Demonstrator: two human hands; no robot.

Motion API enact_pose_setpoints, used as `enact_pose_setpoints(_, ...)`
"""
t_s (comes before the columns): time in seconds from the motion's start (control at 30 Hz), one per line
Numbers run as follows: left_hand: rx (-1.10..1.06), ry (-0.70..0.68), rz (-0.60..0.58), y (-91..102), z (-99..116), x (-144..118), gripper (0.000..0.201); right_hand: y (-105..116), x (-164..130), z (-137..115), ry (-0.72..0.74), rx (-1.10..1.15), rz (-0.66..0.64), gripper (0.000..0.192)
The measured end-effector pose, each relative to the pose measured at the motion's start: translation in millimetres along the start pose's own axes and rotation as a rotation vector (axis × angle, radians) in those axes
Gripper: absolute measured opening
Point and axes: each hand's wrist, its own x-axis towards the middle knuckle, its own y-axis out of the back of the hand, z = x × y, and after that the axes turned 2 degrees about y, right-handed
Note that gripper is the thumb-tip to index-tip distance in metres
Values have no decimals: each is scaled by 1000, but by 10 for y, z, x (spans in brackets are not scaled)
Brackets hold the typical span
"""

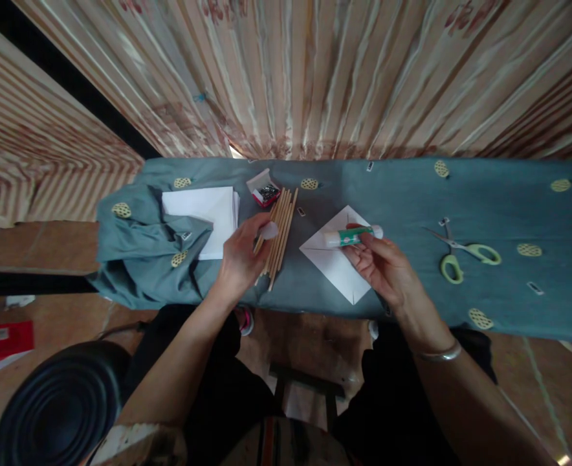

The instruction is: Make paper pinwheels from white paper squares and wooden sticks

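Observation:
My right hand [380, 268] grips a glue stick [351, 237], white with a green label, between thumb and fingers. It is held level over a white square of paper [337, 268], which lies cornerwise on the cloth and shows crease lines. In my left hand [244, 252], thumb and fingers pinch a small whitish round cap [268, 230]. This hand hovers over the left side of several thin wooden sticks [283, 233] and partly hides them.
A stack of white paper [218, 213] lies left, partly under a cloth fold. An opened small red box of dark metal pieces [266, 192] stands behind the sticks. Green-handled scissors [461, 249] lie spread at right. A pleated curtain [315, 84] hangs behind the blue-green cloth-covered table [393, 188].

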Motion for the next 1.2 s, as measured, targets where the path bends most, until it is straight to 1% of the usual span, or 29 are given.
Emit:
enact_pose_setpoints(0.13,-304,23,-122,-154,234,-102,25,-116,-16,49,-77,112,58,28)
enact_pose_setpoints(0.2,-387,43,-135,-200,294,-116,24,-145,-19,73,-91,132,68,28)
enact_pose_setpoints(0.27,-422,54,-127,-214,315,-111,25,-150,-19,93,-97,126,45,27)
enact_pose_setpoints(0.37,-422,49,-119,-202,312,-99,25,-138,-16,111,-88,103,1,25)
enact_pose_setpoints(0.5,-417,32,-115,-190,314,-97,25,-140,-20,112,-84,74,-24,24)
enact_pose_setpoints(0.7,-368,-23,-95,-183,327,-95,24,-184,-42,75,-131,133,11,25)
enact_pose_setpoints(0.97,-224,-126,-96,-181,323,-105,24,-189,-59,81,-102,82,9,26)
enact_pose_setpoints(1.2,-180,-281,-78,-196,294,-114,26,-176,-54,16,-118,49,2,30)
